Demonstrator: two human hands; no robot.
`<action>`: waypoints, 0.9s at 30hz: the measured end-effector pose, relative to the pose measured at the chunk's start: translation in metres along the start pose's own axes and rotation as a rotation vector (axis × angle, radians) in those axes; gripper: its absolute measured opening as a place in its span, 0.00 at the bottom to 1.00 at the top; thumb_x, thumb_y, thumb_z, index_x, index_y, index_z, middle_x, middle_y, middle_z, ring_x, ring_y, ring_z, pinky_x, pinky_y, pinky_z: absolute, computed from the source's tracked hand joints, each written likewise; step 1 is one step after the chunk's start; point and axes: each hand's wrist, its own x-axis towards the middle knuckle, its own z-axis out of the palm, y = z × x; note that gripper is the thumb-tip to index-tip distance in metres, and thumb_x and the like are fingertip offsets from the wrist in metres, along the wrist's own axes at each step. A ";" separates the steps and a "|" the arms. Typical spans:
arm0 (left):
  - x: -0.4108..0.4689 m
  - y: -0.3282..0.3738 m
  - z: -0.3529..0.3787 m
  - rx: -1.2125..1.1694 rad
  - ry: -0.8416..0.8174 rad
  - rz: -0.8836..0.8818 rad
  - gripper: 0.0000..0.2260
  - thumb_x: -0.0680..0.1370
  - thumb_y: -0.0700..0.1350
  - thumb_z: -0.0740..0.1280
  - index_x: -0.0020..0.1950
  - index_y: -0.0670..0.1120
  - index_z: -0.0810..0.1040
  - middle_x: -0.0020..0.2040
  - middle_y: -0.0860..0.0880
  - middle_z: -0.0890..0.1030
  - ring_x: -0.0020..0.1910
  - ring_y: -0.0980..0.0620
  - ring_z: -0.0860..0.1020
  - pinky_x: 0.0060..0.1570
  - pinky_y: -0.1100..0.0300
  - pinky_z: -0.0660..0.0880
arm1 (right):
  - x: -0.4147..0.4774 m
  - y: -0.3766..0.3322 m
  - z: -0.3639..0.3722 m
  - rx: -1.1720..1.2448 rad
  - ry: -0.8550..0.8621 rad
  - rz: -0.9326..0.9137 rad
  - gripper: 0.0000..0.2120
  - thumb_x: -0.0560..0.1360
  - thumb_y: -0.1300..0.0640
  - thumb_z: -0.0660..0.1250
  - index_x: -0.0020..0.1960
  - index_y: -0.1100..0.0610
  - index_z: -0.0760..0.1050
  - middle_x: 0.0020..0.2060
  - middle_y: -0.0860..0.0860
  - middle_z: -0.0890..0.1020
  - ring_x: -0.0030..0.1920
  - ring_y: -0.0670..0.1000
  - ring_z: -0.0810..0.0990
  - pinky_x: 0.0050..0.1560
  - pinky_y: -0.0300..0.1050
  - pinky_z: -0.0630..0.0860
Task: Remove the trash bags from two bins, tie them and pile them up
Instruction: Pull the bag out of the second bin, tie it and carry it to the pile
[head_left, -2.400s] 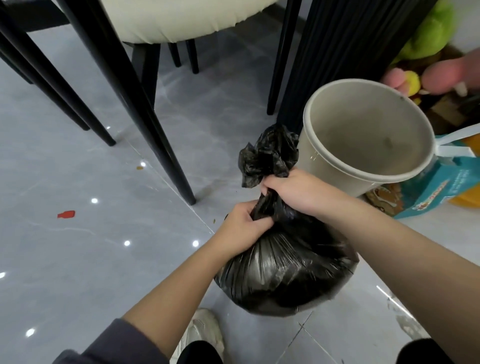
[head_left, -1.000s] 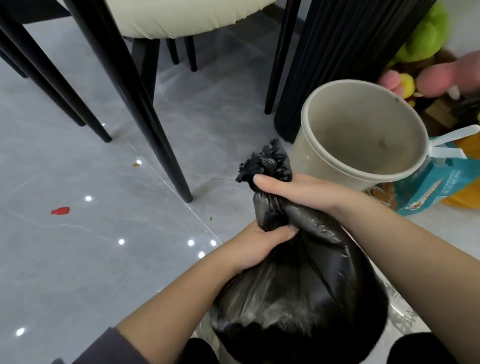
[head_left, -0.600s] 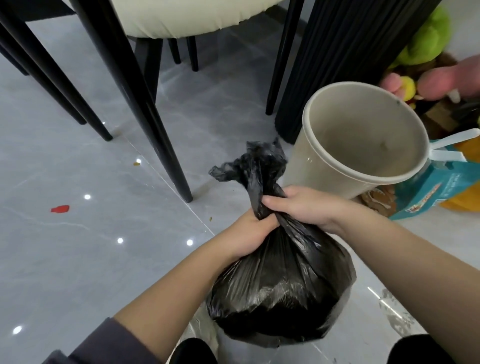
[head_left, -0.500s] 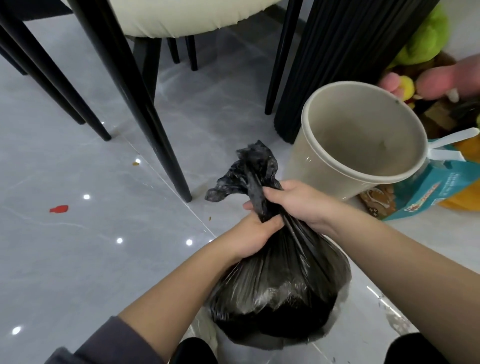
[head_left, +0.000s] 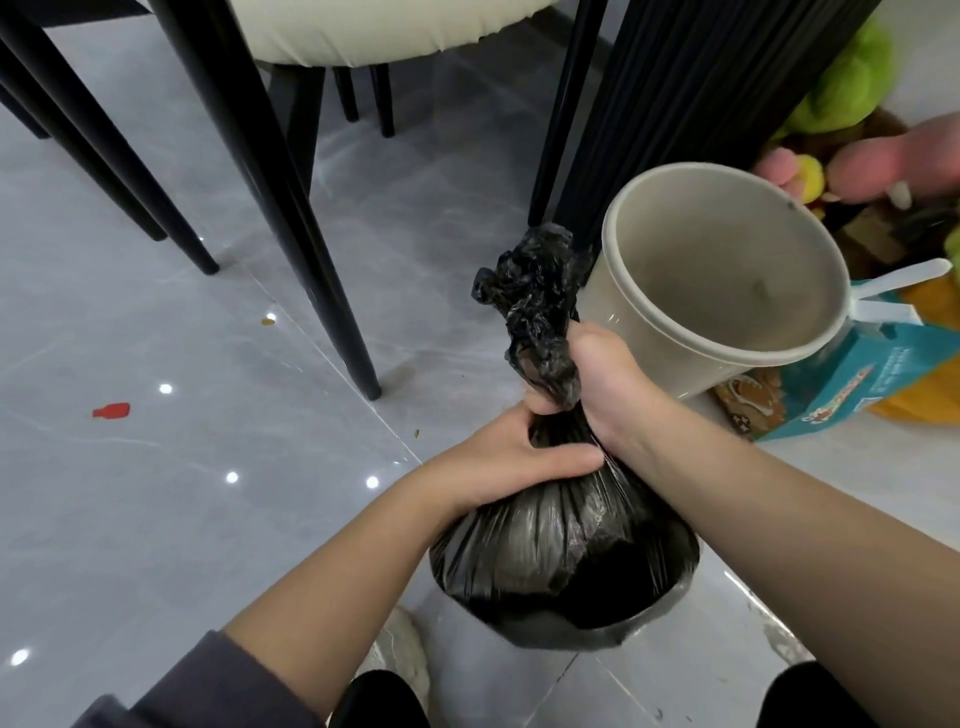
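Note:
A full black trash bag (head_left: 561, 561) hangs just above the grey floor between my arms. Its neck is gathered into a twisted bunch that sticks up in front of me. My right hand (head_left: 605, 379) grips the upper neck in a fist. My left hand (head_left: 519, 460) holds the neck just below, thumb lying across the plastic. A beige bin (head_left: 644, 322) stands to the right of the bag with no bag inside it. Only this one bin shows.
Black chair legs (head_left: 291, 208) and a cream seat stand ahead on the left. A black ribbed column (head_left: 691, 104) rises behind the bin. Plush toys (head_left: 852, 83) and a teal box (head_left: 857, 384) lie at the right. A red scrap (head_left: 110, 410) lies on the floor at left.
The loose top of the bag has been bunched tighter. My right hand has turned into a fist round the upper neck, and my left hand has slid lower on it.

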 end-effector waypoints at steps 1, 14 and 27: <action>0.002 -0.002 0.003 0.048 0.030 0.009 0.24 0.63 0.57 0.75 0.56 0.58 0.74 0.54 0.58 0.81 0.54 0.63 0.79 0.56 0.64 0.74 | 0.000 -0.001 0.000 -0.038 -0.005 -0.008 0.15 0.78 0.57 0.60 0.33 0.56 0.69 0.21 0.49 0.71 0.24 0.49 0.68 0.29 0.42 0.62; -0.007 -0.007 -0.032 0.455 0.250 0.154 0.14 0.70 0.49 0.74 0.51 0.62 0.76 0.48 0.63 0.78 0.51 0.64 0.78 0.54 0.65 0.71 | 0.000 0.001 -0.018 -0.194 -0.494 0.008 0.12 0.73 0.66 0.68 0.34 0.57 0.70 0.24 0.49 0.69 0.26 0.46 0.65 0.27 0.38 0.64; -0.037 -0.034 -0.014 1.068 0.713 0.019 0.44 0.67 0.71 0.57 0.76 0.48 0.54 0.78 0.48 0.53 0.77 0.47 0.49 0.72 0.39 0.49 | -0.003 0.000 0.010 0.212 -0.192 0.019 0.21 0.82 0.48 0.52 0.33 0.55 0.62 0.19 0.47 0.58 0.19 0.46 0.55 0.24 0.39 0.55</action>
